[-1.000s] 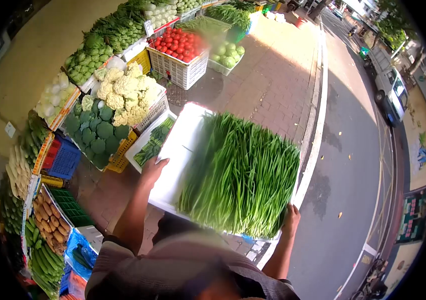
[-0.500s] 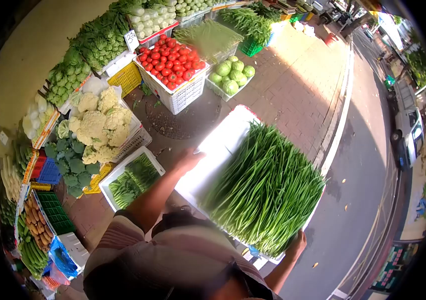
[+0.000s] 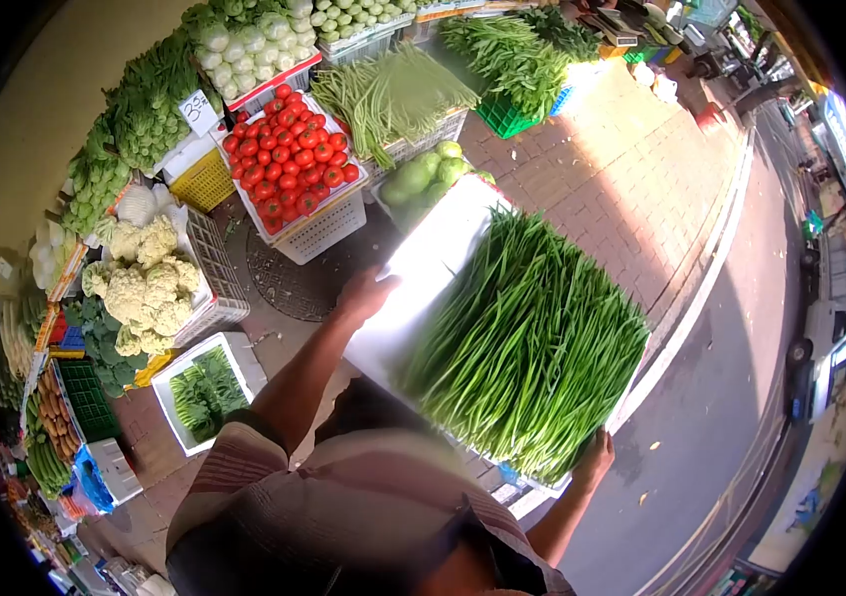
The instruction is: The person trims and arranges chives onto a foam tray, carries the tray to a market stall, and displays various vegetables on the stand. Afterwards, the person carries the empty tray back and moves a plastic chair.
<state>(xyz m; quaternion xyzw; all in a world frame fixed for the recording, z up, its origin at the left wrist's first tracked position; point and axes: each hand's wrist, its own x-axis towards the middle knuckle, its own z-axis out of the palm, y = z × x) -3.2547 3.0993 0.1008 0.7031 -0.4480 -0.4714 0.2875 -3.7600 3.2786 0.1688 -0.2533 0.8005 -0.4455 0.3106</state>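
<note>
A white foam box (image 3: 423,260) full of long green leafy stalks (image 3: 542,348) is held out in front of my body. The stalks fill its right part, and the left part shows bare white. My left hand (image 3: 367,295) grips the box's left edge. On the opposite side, my right hand (image 3: 597,455) is closed on the lower right edge, with its fingers partly under it. Past the box's far left corner lie round green vegetables (image 3: 425,177), partly covered by it. Red tomatoes (image 3: 289,154) fill a crate beyond my left hand.
Left of me, a smaller white box (image 3: 166,407) of greens sits on the pavement near cauliflower (image 3: 150,283) and broccoli (image 3: 105,343). Green beans (image 3: 388,94) and leafy greens (image 3: 507,65) stand beyond the tomatoes. A kerb (image 3: 691,318) and road run along the right.
The view has turned and moved forward along the stall. The held box has come nearer the tomato crate and now covers part of the round green vegetables. Both hands have kept their grip.
</note>
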